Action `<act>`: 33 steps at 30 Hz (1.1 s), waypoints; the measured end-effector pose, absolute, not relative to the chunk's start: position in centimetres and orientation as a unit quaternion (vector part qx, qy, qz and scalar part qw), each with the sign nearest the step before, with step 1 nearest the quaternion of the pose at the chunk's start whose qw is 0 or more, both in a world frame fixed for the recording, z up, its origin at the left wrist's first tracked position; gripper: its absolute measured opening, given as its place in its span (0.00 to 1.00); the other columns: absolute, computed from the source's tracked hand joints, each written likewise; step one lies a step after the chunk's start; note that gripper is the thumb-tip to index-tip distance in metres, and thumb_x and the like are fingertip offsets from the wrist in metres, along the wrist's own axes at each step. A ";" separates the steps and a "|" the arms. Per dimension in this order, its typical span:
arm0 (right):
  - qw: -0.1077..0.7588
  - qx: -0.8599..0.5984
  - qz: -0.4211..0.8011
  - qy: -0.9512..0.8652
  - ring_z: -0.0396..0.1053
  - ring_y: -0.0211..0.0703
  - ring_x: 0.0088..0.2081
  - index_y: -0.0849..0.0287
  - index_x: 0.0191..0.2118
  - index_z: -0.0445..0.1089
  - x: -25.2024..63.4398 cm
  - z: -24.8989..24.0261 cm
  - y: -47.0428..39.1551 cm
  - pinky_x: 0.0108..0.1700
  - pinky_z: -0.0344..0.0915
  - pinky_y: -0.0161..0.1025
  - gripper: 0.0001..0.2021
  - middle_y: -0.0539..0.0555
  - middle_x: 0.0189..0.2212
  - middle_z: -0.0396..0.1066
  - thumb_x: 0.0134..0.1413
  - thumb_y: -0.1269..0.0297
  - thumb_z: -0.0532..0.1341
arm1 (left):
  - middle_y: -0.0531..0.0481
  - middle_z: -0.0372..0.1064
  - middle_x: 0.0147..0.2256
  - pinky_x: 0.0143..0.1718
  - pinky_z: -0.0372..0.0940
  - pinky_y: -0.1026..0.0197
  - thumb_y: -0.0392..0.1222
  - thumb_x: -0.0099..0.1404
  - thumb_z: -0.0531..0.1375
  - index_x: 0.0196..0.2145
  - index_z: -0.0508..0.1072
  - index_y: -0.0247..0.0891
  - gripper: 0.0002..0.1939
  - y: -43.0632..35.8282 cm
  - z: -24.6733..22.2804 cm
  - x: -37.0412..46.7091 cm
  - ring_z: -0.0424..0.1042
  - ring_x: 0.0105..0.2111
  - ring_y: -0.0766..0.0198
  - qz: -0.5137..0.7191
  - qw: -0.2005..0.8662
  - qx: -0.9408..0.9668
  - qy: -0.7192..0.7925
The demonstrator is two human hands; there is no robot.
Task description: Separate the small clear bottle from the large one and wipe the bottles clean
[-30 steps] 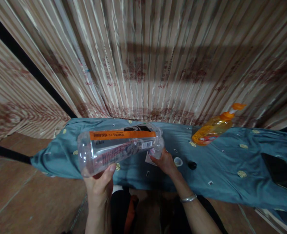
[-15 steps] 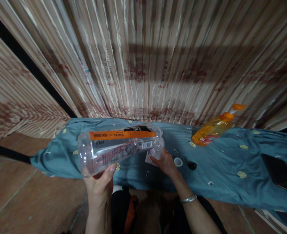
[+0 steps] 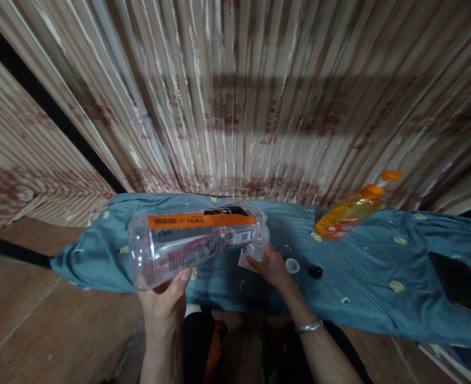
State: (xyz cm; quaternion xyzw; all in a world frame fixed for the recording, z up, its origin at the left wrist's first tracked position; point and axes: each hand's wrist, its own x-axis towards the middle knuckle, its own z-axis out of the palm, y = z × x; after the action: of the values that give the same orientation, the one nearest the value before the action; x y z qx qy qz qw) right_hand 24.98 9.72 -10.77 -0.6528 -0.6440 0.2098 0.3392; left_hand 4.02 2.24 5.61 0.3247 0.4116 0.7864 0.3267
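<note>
While the left hand [image 3: 165, 301] grips the wide base of the large clear bottle [image 3: 197, 242], its thumb along the near side, the right hand [image 3: 269, 264] has its fingers closed around the small clear container [image 3: 258, 245] at the large bottle's right end. The large bottle lies tilted nearly flat above the blue cloth [image 3: 227, 293], its orange strip facing up. Just right of the right hand, a white ring-shaped piece [image 3: 292, 265] and a black cap [image 3: 316, 272] rest on the cloth. Farther right and far stands the orange pump bottle [image 3: 349, 213]; at the near right lies a dark phone [image 3: 459, 282].
</note>
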 end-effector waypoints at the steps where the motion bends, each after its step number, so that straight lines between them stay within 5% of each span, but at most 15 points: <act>1: 0.340 -0.653 0.209 -0.644 0.82 0.59 0.46 0.59 0.53 0.68 25.0 -10.8 9.7 0.45 0.76 0.46 0.24 0.60 0.43 0.82 0.51 0.61 0.70 | 0.48 0.79 0.42 0.41 0.75 0.59 0.44 0.47 0.80 0.56 0.79 0.46 0.38 2.2 5.6 4.0 0.78 0.35 0.62 0.786 0.327 0.322 0.414; 9: 0.349 -0.648 0.209 -0.644 0.82 0.58 0.46 0.58 0.55 0.68 25.1 -10.9 9.6 0.45 0.76 0.46 0.26 0.59 0.43 0.82 0.50 0.61 0.71 | 0.45 0.79 0.44 0.39 0.77 0.56 0.44 0.47 0.79 0.58 0.77 0.44 0.39 2.6 4.7 3.5 0.79 0.34 0.59 0.786 0.321 0.326 0.416; 19: 0.355 -0.643 0.216 -0.643 0.82 0.58 0.47 0.56 0.53 0.68 25.1 -10.7 9.6 0.45 0.76 0.45 0.24 0.58 0.43 0.82 0.50 0.62 0.71 | 0.45 0.80 0.45 0.48 0.77 0.44 0.44 0.46 0.79 0.56 0.78 0.46 0.38 2.2 5.1 3.4 0.81 0.41 0.51 0.780 0.339 0.326 0.413; 27: 0.352 -0.643 0.216 -0.645 0.82 0.58 0.46 0.56 0.54 0.67 25.1 -10.7 9.7 0.44 0.76 0.46 0.25 0.58 0.43 0.82 0.50 0.62 0.70 | 0.47 0.80 0.38 0.41 0.78 0.55 0.40 0.49 0.78 0.48 0.82 0.42 0.27 2.7 4.5 3.1 0.80 0.33 0.59 0.791 0.336 0.339 0.383; 33: 0.357 -0.643 0.204 -0.646 0.82 0.59 0.46 0.57 0.53 0.67 25.1 -10.9 9.6 0.44 0.76 0.46 0.25 0.59 0.43 0.82 0.50 0.61 0.71 | 0.46 0.80 0.39 0.35 0.77 0.60 0.42 0.40 0.81 0.44 0.82 0.42 0.30 2.8 5.0 3.5 0.79 0.35 0.59 0.801 0.335 0.288 0.404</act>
State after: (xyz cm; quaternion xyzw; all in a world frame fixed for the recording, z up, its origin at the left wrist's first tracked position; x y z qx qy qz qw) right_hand 25.11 9.60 -10.95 -0.6429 -0.6459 0.2042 0.3575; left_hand 3.47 2.78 5.00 0.2875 0.4045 0.8009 0.3350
